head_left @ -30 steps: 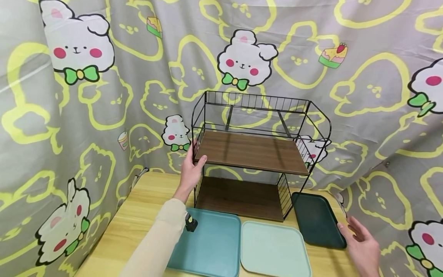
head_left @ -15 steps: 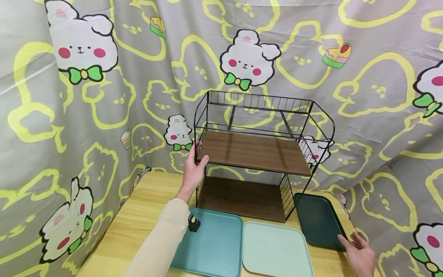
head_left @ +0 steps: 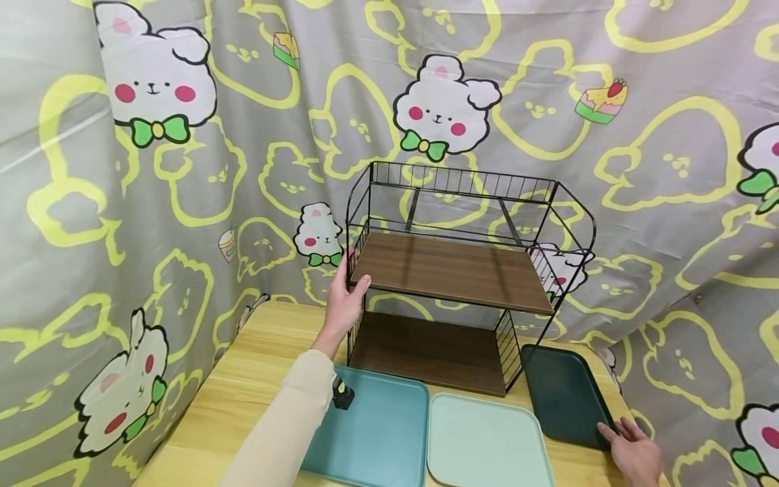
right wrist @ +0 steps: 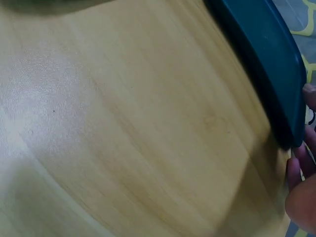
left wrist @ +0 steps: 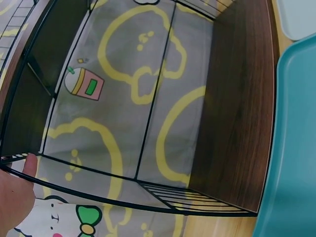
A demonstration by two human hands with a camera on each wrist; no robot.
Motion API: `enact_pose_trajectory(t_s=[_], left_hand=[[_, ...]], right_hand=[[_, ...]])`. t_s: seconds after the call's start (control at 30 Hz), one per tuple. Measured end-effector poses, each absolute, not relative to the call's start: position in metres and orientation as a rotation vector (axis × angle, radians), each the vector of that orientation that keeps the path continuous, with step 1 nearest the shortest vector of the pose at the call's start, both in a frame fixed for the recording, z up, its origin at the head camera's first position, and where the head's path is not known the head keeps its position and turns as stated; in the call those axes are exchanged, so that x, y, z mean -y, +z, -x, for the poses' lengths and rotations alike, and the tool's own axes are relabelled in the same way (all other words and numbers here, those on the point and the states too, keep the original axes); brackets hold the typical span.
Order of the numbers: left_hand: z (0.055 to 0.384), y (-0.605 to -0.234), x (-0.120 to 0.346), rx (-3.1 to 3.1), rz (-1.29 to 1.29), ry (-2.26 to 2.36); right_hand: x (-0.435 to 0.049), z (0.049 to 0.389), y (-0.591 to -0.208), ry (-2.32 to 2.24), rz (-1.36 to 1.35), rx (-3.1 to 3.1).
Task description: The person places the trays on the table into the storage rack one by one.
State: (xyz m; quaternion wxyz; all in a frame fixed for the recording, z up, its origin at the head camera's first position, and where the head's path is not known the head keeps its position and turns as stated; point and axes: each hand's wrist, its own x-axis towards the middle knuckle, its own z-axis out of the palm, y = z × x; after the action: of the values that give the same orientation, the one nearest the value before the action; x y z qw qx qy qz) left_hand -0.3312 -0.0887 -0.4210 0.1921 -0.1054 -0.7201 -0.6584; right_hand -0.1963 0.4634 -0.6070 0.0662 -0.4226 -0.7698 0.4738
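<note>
A two-tier black wire rack (head_left: pixel 450 267) with brown wood-look shelves stands at the back of the table. My left hand (head_left: pixel 343 304) grips its left side post at the upper shelf, thumb over the shelf's front corner; part of that hand (left wrist: pixel 15 197) shows beside the wire frame in the left wrist view. A dark green tray (head_left: pixel 566 392) lies to the right of the rack. My right hand (head_left: pixel 635 454) holds its near right corner, thumb at the rim. In the right wrist view, fingertips sit round the tray's (right wrist: pixel 269 54) end, which casts a shadow on the wood.
A teal tray (head_left: pixel 383 433) lies before the rack, with a small black object (head_left: pixel 343 392) overlapping its left part. Beside it is a pale mint tray (head_left: pixel 487 439). The light wood table (head_left: pixel 243 379) is enclosed by a rabbit-patterned curtain (head_left: pixel 274 169).
My right hand has moved in from beside the dark green tray and its fingers have closed at the near corner. The left hand keeps its grip on the rack. The head view has shifted slightly.
</note>
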Motion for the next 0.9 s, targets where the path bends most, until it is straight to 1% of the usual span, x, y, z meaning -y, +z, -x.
enact_pose_trajectory(t_s=[0.3,0.5,0.7,0.9], left_hand=[[0.330,-0.419,0.080,2.077,0.279,-1.855],[0.332,-0.419,0.074,2.075,0.302,-1.864],[0.332,-0.418,0.075,2.034,0.318,-1.889],[0.329,-0.411,0.079,2.019,0.307,-1.901]], right_hand=[[-0.470,0.184,-0.629,1.319,1.283,2.253],[-0.477,0.180,-0.630,1.279,1.339,2.181],[-0.478,0.183,-0.620,1.236,1.410,2.099],[-0.477,0.185,-0.598,1.084,1.491,2.312]])
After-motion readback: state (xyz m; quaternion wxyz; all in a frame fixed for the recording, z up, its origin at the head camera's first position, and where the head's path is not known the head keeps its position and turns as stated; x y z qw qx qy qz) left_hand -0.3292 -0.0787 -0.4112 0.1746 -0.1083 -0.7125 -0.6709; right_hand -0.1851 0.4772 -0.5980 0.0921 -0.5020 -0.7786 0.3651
